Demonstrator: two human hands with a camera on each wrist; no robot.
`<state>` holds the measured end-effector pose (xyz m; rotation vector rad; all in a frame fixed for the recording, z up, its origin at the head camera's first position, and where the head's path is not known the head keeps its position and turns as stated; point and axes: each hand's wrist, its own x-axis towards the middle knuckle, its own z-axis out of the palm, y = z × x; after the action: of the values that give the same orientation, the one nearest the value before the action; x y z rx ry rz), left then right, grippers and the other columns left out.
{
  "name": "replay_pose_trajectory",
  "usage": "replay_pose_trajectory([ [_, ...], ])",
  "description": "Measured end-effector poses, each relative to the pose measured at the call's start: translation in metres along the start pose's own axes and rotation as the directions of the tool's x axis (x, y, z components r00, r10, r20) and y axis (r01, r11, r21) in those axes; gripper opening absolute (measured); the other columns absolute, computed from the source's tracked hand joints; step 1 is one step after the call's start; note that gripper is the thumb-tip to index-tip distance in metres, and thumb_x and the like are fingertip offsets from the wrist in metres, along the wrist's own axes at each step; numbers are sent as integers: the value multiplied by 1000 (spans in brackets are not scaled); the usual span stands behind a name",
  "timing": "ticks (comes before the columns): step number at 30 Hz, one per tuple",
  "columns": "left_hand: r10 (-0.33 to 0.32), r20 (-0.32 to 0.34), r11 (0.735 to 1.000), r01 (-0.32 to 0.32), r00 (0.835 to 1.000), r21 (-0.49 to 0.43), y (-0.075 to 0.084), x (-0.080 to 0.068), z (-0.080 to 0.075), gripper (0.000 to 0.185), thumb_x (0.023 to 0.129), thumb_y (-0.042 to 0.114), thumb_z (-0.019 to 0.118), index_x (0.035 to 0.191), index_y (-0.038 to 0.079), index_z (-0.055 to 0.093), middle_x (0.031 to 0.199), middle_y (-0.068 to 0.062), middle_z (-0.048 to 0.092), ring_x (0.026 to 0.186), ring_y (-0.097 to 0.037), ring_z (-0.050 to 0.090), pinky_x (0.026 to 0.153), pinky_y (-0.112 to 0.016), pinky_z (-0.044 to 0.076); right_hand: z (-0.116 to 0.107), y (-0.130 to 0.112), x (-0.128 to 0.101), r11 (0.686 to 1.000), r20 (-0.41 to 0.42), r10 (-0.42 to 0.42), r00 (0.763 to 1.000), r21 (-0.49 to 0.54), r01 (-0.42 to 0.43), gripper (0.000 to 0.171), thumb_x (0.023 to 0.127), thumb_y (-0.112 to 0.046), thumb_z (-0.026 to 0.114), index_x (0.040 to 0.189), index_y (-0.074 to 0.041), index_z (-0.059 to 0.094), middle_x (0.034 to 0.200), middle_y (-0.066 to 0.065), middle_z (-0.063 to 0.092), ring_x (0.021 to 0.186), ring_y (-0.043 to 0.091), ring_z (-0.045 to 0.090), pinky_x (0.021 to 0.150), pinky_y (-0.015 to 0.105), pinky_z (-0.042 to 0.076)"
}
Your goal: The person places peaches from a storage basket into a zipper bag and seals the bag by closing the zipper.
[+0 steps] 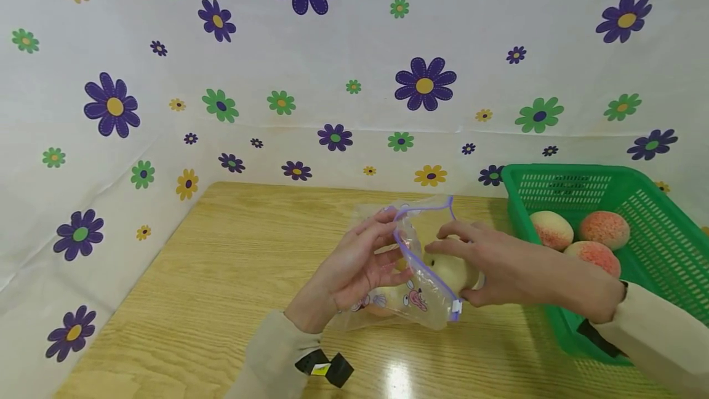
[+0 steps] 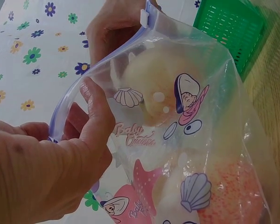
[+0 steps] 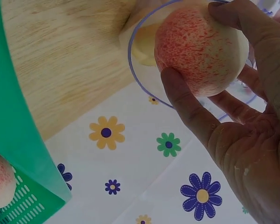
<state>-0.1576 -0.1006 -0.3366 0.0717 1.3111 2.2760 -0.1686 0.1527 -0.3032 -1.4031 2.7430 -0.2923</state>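
A clear zip bag (image 1: 414, 303) with a purple-edged mouth and printed cartoon shells lies tilted on the table, its mouth facing right. My left hand (image 1: 354, 266) holds the mouth's edge, thumb on one side and fingers on the other, as the left wrist view shows. In my right hand (image 1: 512, 263) is a pale peach (image 3: 200, 51) with a red-speckled side, gripped between thumb and fingers at the bag's open mouth. Through the film, the left wrist view shows another red-speckled peach (image 2: 233, 191) lower in the bag.
A green perforated basket (image 1: 565, 171) stands on the right, close by my right forearm. Inside it lie a peach (image 1: 552, 229), a second peach (image 1: 605, 230) and a third peach (image 1: 595, 257). Behind the wooden table (image 1: 221, 263) hangs a flower-printed white cloth (image 1: 354, 48).
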Motion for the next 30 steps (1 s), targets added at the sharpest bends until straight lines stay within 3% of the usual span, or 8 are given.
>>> replay_pose_trajectory([
  [23, -1, -19, 1000, 0, 1000, -27, 0, 0, -1, 33, 109, 22, 42, 143, 19, 44, 120, -2, 53, 97, -15, 61, 76, -31, 63, 7, 6, 8, 1000, 117, 25, 993, 9, -26, 70, 78, -25, 89, 140, -13, 59, 135, 12, 58, 105, 29, 66, 89, 47, 60],
  [27, 7, -39, 1000, -8, 999, -23, 1, 0, -1, 33, 110, 23, 42, 142, 19, 44, 117, -1, 53, 95, -13, 61, 76, -32, 63, 7, 8, 9, 999, 131, 26, 991, 26, -30, 71, 80, -25, 88, 143, -13, 56, 134, 11, 57, 101, 21, 67, 90, 43, 59],
  [30, 19, -55, 1000, -20, 998, -19, 3, -1, -1, 34, 110, 23, 42, 144, 18, 46, 117, 0, 54, 96, -13, 61, 77, -32, 63, 6, 9, 9, 999, 108, 23, 994, 26, -26, 69, 81, -25, 87, 142, -12, 57, 130, 8, 57, 90, 10, 65, 84, 35, 59],
])
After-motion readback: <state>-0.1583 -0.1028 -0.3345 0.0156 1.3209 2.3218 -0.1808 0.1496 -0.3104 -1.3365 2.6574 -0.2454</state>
